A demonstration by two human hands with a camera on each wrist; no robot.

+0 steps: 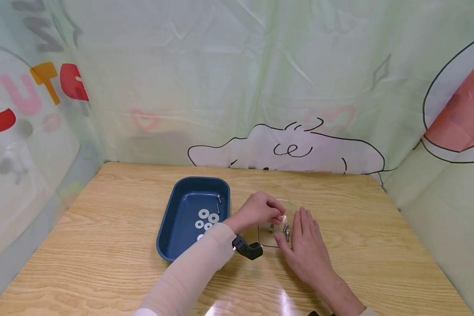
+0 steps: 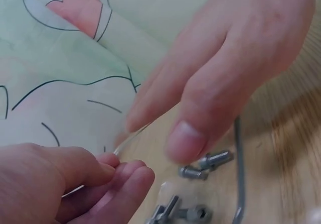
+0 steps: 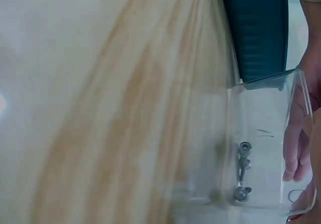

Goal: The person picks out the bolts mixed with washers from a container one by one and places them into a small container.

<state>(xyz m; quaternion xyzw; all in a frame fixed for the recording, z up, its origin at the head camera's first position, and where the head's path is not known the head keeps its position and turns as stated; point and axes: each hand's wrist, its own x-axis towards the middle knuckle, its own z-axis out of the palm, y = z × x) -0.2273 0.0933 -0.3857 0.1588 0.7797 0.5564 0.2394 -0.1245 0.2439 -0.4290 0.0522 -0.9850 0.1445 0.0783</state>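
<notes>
A clear plastic box [image 1: 267, 245] stands on the table with several metal bolts [image 1: 287, 232] in it. Over its left side my left hand [image 1: 259, 208] hangs with bent fingers, thumb tip close against the fingertips; whether a small thing is between them is hidden. Along the box's right side lies my right hand [image 1: 309, 250], fingers straight and thumb reaching over the near edge. In the left wrist view, that thumb is just above the bolts [image 2: 216, 159]. The right wrist view shows the box's wall [image 3: 266, 121] close up, with left fingertips [image 3: 296, 156] beyond it.
Left of the box is a dark blue tray [image 1: 163, 232]. Several pale washers [image 1: 203, 213] and a couple of small screws [image 1: 219, 199] lie inside it, partly covered by my left forearm. A printed curtain [image 1: 174, 109] closes off the table's back and sides.
</notes>
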